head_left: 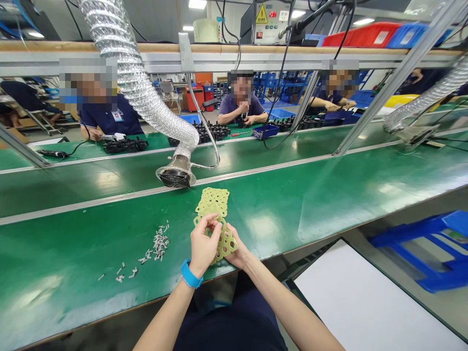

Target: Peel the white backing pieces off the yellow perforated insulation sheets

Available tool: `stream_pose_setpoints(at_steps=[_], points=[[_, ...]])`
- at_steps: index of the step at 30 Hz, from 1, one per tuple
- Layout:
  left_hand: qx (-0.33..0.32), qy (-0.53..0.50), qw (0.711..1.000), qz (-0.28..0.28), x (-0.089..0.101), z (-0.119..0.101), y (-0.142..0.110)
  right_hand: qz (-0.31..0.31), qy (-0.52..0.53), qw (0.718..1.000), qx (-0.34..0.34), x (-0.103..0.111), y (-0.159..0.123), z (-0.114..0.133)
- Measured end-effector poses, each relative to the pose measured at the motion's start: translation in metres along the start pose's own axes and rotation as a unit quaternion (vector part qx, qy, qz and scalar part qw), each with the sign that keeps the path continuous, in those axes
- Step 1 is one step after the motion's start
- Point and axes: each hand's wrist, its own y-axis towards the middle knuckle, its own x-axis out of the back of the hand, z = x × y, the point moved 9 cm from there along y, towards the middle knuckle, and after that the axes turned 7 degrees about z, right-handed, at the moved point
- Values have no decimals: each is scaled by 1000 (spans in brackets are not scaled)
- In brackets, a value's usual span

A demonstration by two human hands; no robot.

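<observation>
My right hand (238, 249) grips the edge of a yellow-green plate with round holes (225, 243), held tilted above the bench's front edge. Over that plate is my left hand (205, 246), a blue band on its wrist. Its thumb and index finger are pinched together at the holes, and whatever is between them is too small or hidden to make out. Just beyond my hands, more yellow-green perforated plates (212, 200) lie on the green bench top. To the left is a loose pile of small grey-white pins (160, 243), with several scattered nearer the front.
A silver duct with a fan nozzle (177, 173) hangs just behind the plates. Metal posts (383, 87) and a rail cross the bench. Across it, several people sit by black parts (126, 145) and a blue tray (265, 130). A white board (365, 297) and blue stool (427, 243) stand right.
</observation>
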Motion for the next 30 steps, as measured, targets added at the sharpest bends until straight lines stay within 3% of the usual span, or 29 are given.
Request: stream_pose_setpoints(at_steps=[8,16,24,30], points=[[-16,27,999,-18,0,-3,-3,0,-6,1000,3,-1,0,1],[-162,183,969,-27,-4,-35,-15,-2,-15,1000,23,2,2,2],[-120,156,980,-18,-1,-25,-12,15,-38,999,25,-4,0,3],[-144,177,974,-10,-2,-32,-14,13,-40,999,30,0,2,2]])
